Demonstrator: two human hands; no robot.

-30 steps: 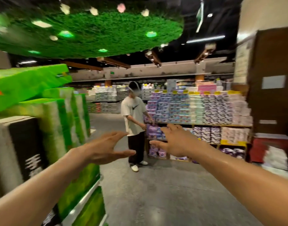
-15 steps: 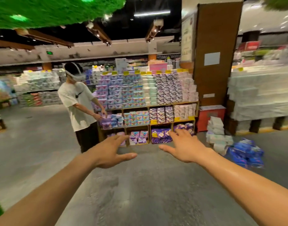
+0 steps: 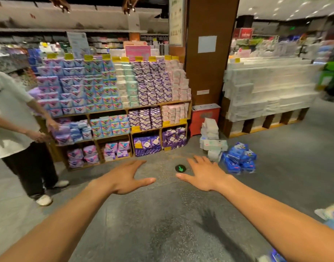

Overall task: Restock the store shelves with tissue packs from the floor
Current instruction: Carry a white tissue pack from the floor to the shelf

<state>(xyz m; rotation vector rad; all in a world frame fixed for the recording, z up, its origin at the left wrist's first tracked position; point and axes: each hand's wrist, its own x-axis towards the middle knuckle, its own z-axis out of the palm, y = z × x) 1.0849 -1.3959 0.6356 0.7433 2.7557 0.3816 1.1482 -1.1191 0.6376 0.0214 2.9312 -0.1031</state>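
Left hand [image 3: 124,178] out front, palm down, fingers spread straight, holding nothing. Right hand [image 3: 204,174] likewise flat, spread, empty. Round black floor sticker with green arrow [image 3: 180,168] between hands, by right thumb. Blue plastic-wrapped tissue packs [image 3: 238,160] on grey floor [image 3: 162,224] just right of right hand. White tissue packs [image 3: 211,137] stacked beyond. Wooden shelf unit [image 3: 109,111] ahead of left hand. Person in white shirt [image 3: 11,114] far to its left.

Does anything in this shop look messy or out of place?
Yes: white tissue packs and blue packs lie in a loose, leaning heap on the floor by the brown pillar, right of the tidy wooden shelf, not shelved.
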